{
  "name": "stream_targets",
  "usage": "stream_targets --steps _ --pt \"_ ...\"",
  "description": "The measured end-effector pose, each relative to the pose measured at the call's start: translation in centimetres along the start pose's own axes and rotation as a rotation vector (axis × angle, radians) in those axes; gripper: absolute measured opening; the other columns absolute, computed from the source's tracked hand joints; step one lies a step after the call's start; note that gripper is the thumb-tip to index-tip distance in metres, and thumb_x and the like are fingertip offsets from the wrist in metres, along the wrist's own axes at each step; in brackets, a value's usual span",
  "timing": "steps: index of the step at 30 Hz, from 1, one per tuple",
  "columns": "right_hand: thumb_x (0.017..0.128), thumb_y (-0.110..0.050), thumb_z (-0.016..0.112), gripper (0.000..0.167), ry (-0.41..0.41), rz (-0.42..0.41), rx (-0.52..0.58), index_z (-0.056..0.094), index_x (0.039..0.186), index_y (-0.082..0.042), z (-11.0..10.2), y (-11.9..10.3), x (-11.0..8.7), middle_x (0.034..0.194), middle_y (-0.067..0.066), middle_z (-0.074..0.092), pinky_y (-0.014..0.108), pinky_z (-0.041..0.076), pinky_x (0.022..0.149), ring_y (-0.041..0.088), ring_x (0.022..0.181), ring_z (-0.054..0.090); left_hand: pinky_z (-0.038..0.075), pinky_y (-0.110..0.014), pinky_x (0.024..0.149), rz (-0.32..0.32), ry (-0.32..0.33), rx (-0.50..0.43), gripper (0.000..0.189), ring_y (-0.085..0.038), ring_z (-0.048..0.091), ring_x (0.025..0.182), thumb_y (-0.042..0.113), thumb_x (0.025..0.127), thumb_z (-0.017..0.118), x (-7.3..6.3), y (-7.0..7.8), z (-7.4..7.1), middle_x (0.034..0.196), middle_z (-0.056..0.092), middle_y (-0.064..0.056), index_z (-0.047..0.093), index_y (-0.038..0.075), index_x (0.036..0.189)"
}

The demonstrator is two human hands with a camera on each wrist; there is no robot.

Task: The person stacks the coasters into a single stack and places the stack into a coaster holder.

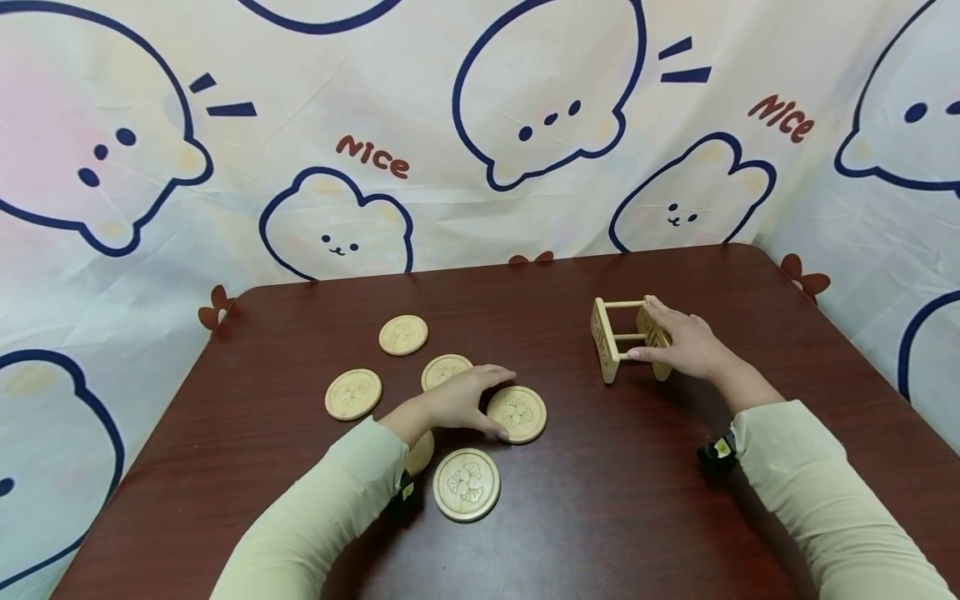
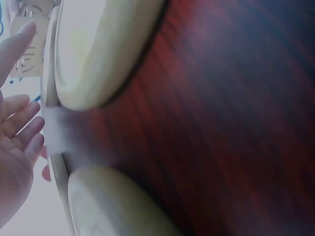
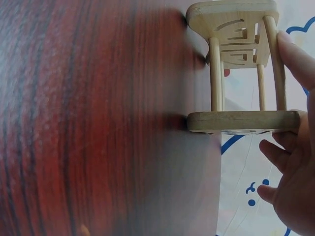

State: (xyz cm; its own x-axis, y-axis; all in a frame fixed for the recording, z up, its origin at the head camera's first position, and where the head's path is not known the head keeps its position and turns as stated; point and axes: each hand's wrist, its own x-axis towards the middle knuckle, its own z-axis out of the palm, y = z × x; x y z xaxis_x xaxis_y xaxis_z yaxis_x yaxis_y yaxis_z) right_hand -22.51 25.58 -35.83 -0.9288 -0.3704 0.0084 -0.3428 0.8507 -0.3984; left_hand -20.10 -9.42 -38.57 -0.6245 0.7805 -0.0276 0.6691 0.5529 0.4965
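The right hand point(image 1: 686, 343) is gripping the rack point(image 1: 604, 342) at its right panel, its thumb lying against a rod and its other fingers being at the panel; the rack is standing on the right part of the surface point(image 1: 592, 508), with rods joining its two panels; the left hand point(image 1: 459, 402) is reaching over the left part of the surface, being spread, with the thumb well apart from the fingers; its thumb is coming to the edge of the right disc point(image 1: 517, 414), but whether it is touching, I cannot tell; the front disc point(image 1: 467, 485) is lying flat, nearer to the person; the middle disc point(image 1: 444, 369) and the covered disc point(image 1: 421, 454) are hiding partly behind the left hand and arm; the left disc point(image 1: 353, 394) and the far disc point(image 1: 403, 335) are lying beyond, apart from each other; behind the surface, a cloth point(image 1: 442, 100) with drawn bears is hanging
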Motion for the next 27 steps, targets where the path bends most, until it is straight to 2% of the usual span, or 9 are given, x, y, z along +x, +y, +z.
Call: stream_targets --steps 8,27 --pt "0.075 -0.051 0.057 0.089 0.013 -0.005 -0.007 0.021 0.134 0.005 0.0 0.0 0.0 0.138 0.022 0.016 0.053 0.017 0.094 0.038 0.123 0.018 0.025 -0.030 0.097 0.033 -0.037 0.046 0.080 -0.021 0.033 0.118 0.039 0.066 0.072 0.8 0.5 0.5 0.127 0.041 -0.010 0.039 0.000 0.127" --pt "0.075 -0.051 0.057 0.088 0.013 -0.006 -0.002 0.021 0.134 0.005 0.1 0.0 0.0 0.138 0.022 0.016 0.053 0.016 0.094 0.037 0.123 0.018 0.023 -0.027 0.098 0.012 -0.105 0.092 0.085 -0.019 0.029 0.120 0.037 0.064 0.074 1.2 1.0 0.8 0.130 0.036 -0.007 0.036 0.002 0.130"
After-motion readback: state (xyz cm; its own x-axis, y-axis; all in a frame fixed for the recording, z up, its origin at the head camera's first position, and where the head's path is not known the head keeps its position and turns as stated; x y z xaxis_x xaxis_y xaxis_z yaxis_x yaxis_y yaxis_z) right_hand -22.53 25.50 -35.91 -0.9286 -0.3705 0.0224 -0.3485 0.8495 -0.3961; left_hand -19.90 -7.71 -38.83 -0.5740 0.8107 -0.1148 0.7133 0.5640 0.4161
